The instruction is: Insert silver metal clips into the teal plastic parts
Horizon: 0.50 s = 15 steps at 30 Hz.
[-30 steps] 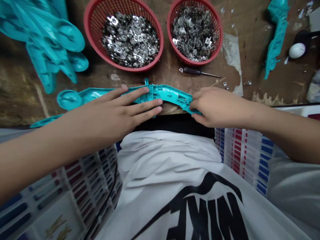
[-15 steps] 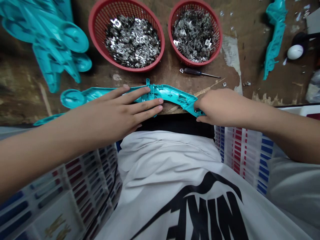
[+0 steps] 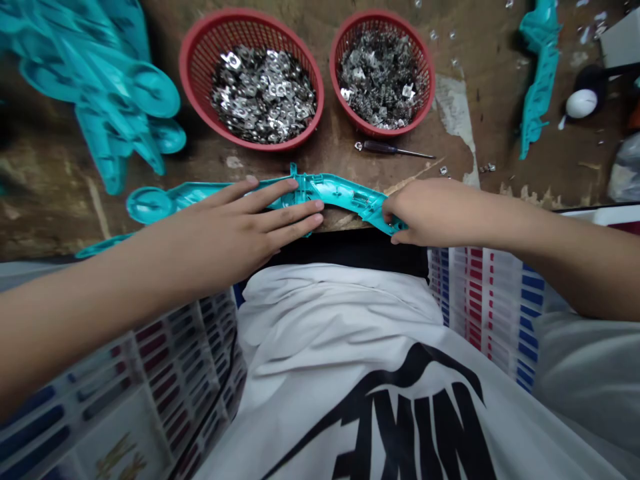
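Observation:
A long turquoise plastic shell half [image 3: 336, 190] lies along the table's front edge, its ribbed inner side up. My left hand [image 3: 250, 223] rests flat across its middle, fingers stretched out. At the shell's right end, my right hand [image 3: 425, 212] is closed with fingertips pressed down at the tip. Whatever is under those fingertips is mostly hidden. A small spring [image 3: 361, 199] sits inside the shell, left of my right hand. Beyond the shell lies a screwdriver [image 3: 385, 148] with a dark handle.
Two red baskets, a larger one [image 3: 193, 83] and a smaller one [image 3: 424, 110], hold small metal pieces at the back. Turquoise parts [image 3: 115, 87] are piled at the left. Another turquoise shell piece [image 3: 540, 80] and a white ball-shaped thing [image 3: 581, 104] lie at the right.
The whole view has shifted slightly, so the baskets and tabletop sit a little lower. Both hands stay at nearly the same places on the shell.

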Tool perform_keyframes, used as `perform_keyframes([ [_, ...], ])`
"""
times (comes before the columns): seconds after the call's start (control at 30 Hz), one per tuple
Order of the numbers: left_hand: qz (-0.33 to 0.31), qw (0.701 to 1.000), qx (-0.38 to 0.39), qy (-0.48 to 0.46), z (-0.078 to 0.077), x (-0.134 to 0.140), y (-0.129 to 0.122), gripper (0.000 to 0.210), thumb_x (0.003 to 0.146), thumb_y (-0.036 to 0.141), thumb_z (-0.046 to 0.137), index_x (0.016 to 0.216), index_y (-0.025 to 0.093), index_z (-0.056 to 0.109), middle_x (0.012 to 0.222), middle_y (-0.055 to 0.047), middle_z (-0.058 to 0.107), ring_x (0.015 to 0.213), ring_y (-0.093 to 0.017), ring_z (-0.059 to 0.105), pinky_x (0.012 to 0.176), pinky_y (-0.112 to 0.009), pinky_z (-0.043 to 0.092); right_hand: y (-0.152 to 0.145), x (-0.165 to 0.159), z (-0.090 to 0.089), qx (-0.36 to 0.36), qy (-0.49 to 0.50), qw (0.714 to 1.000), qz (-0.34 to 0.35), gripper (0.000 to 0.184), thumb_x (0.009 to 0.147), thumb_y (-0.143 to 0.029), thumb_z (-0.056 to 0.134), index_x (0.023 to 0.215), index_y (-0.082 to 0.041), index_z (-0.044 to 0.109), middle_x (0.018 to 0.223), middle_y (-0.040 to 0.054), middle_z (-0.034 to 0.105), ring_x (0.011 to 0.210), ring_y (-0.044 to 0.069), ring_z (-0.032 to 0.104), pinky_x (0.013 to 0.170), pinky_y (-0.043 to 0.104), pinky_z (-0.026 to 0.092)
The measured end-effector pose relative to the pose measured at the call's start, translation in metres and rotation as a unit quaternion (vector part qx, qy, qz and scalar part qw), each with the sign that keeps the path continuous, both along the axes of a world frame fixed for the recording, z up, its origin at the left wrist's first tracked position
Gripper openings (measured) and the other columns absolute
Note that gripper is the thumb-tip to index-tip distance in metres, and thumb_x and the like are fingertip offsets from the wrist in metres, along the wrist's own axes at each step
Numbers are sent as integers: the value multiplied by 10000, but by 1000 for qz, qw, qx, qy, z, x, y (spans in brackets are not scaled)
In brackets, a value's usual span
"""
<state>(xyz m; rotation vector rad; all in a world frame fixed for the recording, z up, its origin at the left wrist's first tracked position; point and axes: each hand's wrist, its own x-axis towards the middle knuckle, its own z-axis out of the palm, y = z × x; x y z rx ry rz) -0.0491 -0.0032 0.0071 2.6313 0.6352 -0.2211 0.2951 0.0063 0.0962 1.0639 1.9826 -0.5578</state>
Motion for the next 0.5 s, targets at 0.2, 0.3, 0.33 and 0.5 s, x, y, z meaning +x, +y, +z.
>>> perform_keyframes([
  [0.2,-6,1000,10,18,1,4,-1,865,1163,96,499,1994,338,497,2002,-62,603,2005,-424,284,1591,-835,376,-2,0,8,24,-30,996,83,352,1144,-416,938,1413,-189,924,1187,175,932,1060,384,897,806,381,507],
  [0.3,4,1000,4,25,1,5,-1,888,1159,106,550,2001,376,474,2007,-35,599,2015,-397,258,1610,-808,347,-1,0,9,18,-31,995,91,341,1146,-400,949,1395,-169,920,1126,173,926,1017,368,888,796,372,477],
  [0.33,6,1000,3,25,1,4,-1,889,1163,115,554,2006,381,464,2011,-32,594,2016,-395,254,1613,-808,340,0,1,9,14,-31,995,91,338,1145,-391,952,1397,-169,918,1123,170,926,1017,366,886,793,370,463],
  [0.5,4,1000,-4,-3,2,4,-2,826,1192,156,491,1996,344,493,2015,-50,578,2007,-421,280,1608,-835,332,5,6,11,-12,-23,994,103,325,1146,-354,945,1432,-205,910,1119,130,927,1021,368,877,752,385,382],
])
